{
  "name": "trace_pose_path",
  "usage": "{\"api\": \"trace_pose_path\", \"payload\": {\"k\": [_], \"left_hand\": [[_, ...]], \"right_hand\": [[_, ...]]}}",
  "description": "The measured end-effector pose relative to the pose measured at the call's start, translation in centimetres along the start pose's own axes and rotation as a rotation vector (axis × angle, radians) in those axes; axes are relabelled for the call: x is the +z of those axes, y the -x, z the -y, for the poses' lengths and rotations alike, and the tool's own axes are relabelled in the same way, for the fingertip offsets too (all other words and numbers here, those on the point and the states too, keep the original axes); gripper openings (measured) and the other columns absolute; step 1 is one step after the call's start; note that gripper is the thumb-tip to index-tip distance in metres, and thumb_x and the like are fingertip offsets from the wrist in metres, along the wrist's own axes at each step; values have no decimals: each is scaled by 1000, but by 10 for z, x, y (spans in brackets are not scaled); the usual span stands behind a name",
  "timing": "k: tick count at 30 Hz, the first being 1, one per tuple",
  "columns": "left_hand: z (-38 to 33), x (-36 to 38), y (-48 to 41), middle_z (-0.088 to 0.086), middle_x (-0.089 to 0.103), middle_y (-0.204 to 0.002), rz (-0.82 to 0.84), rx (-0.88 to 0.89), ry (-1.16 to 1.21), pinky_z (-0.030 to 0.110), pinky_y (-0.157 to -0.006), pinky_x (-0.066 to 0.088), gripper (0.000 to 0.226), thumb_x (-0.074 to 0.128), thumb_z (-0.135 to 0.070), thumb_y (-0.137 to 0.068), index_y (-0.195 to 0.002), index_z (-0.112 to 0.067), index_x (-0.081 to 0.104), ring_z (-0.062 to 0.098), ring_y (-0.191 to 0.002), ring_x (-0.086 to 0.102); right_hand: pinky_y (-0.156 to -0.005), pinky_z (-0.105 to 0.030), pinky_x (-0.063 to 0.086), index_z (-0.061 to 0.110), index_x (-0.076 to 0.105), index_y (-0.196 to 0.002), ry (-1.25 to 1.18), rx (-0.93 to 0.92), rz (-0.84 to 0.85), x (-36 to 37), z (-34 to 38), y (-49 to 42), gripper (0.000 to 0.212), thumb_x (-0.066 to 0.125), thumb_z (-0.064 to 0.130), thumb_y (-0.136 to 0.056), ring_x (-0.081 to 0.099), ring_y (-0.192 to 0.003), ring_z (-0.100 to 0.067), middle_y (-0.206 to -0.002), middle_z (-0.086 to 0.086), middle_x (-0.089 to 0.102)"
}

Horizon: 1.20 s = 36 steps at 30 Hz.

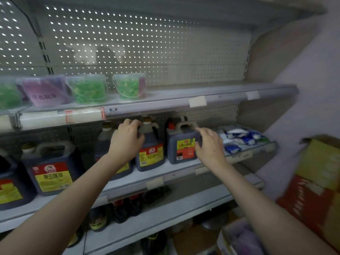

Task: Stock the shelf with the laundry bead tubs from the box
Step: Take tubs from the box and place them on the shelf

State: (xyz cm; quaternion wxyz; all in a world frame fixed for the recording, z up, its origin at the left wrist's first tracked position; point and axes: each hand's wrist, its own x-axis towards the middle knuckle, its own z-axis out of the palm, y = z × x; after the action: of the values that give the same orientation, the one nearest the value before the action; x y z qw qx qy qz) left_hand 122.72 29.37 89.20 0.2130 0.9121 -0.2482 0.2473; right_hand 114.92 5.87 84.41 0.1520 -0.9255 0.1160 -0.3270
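Several clear laundry bead tubs stand in a row on the left part of the upper shelf (220,97): a green one (129,87) at the right end, another green one (88,91), a purple one (45,92), and a green one (8,95) cut off at the left edge. My left hand (127,139) and my right hand (209,144) hang below that shelf, in front of the soy sauce jugs, fingers loosely curled and holding nothing. At the bottom right, an open box (223,242) shows blurred purple tubs (242,240) inside.
Dark soy sauce jugs (181,144) fill the middle shelf, with blue-and-white bags (239,138) at its right end. Small dark bottles (127,208) stand on the lower shelf. A yellow-and-red carton (316,184) stands at the right by the wall. The upper shelf's right half is bare.
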Motion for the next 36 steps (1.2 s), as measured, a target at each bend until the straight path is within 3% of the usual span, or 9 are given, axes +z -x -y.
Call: {"api": "trace_pose_path", "payload": {"k": [8,11,22,29,33,36], "left_hand": [[-77,105,31,12,52,-115,281,147,-96,38,-77,42,31,50,-22,-91,-120,-11,52,33,-104,51],[-105,145,41,11,51,-121,373,210,-105,40,-86,43,35,52,-23,-89,-123,-13,51,33,-111,50],[-208,285,79,10,49,-130,685,488,-37,40,-96,41,40,48,-23,-91,-130,-16,49,30,-116,50],[-246,380,102,11,52,-121,856,692,-49,39,-88,43,34,45,-25,-92,-124,-13,51,31,-109,53],[-256,428,120,11,51,-122,956,786,-17,37,-84,45,35,45,-25,-93,-126,-12,48,29,-108,54],[-261,464,129,10,52,-121,1042,807,42,35,-80,44,32,48,-27,-92,-121,-14,48,28,-106,55]], "right_hand": [[-103,-39,29,21,42,-136,261,82,125,-18,-112,76,51,52,17,-86,39,-127,-25,-133,-4,47],[-106,-40,30,19,43,-136,282,156,164,-24,-153,110,55,54,12,-83,40,-127,-26,-134,-6,48],[-109,-41,25,18,44,-133,393,621,266,-34,-273,230,47,53,20,-87,38,-129,-24,-136,-5,47],[-110,-43,24,21,47,-132,345,892,269,-11,-317,276,48,54,17,-85,38,-130,-28,-136,-3,48],[-100,-42,35,19,51,-130,322,1050,253,7,-330,302,43,53,17,-87,46,-122,-33,-132,-8,52],[-97,-39,35,19,45,-134,330,1156,323,22,-338,317,45,50,18,-89,46,-119,-32,-131,-9,50]]}}
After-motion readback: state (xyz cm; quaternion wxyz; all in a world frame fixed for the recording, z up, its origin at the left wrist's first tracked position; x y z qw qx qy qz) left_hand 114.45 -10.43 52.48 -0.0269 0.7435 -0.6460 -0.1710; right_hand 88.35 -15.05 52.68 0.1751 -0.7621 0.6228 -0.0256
